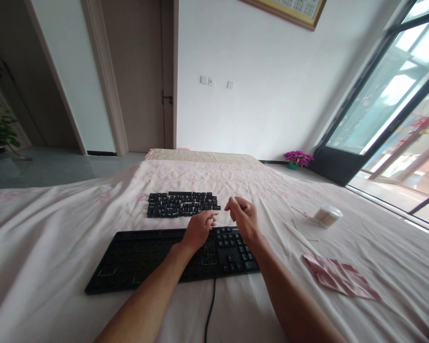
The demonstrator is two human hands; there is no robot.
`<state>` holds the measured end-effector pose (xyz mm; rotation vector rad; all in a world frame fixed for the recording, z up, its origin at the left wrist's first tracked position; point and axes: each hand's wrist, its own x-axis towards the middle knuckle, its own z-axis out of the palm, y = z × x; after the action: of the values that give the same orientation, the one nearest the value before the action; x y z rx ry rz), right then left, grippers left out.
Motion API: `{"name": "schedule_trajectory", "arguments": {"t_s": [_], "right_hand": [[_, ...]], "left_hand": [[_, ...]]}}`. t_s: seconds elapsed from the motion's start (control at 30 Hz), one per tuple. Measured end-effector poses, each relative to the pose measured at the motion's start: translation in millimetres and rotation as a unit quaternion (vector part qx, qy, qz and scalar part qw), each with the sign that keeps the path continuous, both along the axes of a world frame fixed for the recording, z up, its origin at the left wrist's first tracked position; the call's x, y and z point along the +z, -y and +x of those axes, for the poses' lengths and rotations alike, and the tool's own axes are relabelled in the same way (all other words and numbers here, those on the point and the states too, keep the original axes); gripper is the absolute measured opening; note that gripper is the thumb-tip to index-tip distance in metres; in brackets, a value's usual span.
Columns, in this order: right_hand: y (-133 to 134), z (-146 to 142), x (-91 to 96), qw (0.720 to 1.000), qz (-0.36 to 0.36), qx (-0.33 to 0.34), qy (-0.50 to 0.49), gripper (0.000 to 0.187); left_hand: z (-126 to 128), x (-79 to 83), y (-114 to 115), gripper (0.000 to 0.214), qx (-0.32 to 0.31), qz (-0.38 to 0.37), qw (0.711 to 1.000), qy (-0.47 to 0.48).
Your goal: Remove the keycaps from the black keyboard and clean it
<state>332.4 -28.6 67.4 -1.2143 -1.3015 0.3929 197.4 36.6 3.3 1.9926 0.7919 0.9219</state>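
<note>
A black keyboard point(146, 257) lies across the cloth in front of me, its left and middle parts bare of keycaps. Keycaps remain on its right end. Beyond it, many loose black keycaps point(178, 205) are laid out in rows. My left hand point(199, 228) is over the keyboard's upper edge, its fingers closed and pointing right beside the loose keycaps. Close by on the right, my right hand point(243, 216) is raised with fingers curled into a pinch. Anything between the fingertips of either hand is too small to make out.
A pale patterned cloth point(57, 247) covers the surface. To the right are a clear tub of cotton swabs point(328, 216), several loose swabs and a crumpled pink cloth point(339, 276). The keyboard's cable point(211, 309) runs toward me.
</note>
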Motion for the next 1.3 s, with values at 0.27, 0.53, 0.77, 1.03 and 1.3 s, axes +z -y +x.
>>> {"name": "schedule_trajectory", "arguments": {"t_s": [0.27,0.53,0.77,1.03,1.3], "right_hand": [[-2,22,1.5,0.911,-0.195,0.043,0.360,0.012],[-3,21,-9.0,0.869,-0.252,0.070,0.420,0.014],[-25,53,-10.5,0.922,-0.217,0.038,0.318,0.013],[-91,110,-32.1,0.884,-0.288,-0.118,0.347,0.017],[-123,121,-45.2,0.870,-0.301,-0.139,0.366,0.017]], "left_hand": [[-5,0.7,3,0.025,0.059,0.082,0.995,-0.029],[-3,-3.1,7,0.022,0.037,0.102,0.990,-0.092],[-3,-0.4,12,0.023,0.028,0.105,0.985,-0.133],[-1,4.4,14,0.022,0.019,0.134,0.974,-0.184],[1,-3.9,11,0.023,0.020,0.148,0.972,-0.182]]}}
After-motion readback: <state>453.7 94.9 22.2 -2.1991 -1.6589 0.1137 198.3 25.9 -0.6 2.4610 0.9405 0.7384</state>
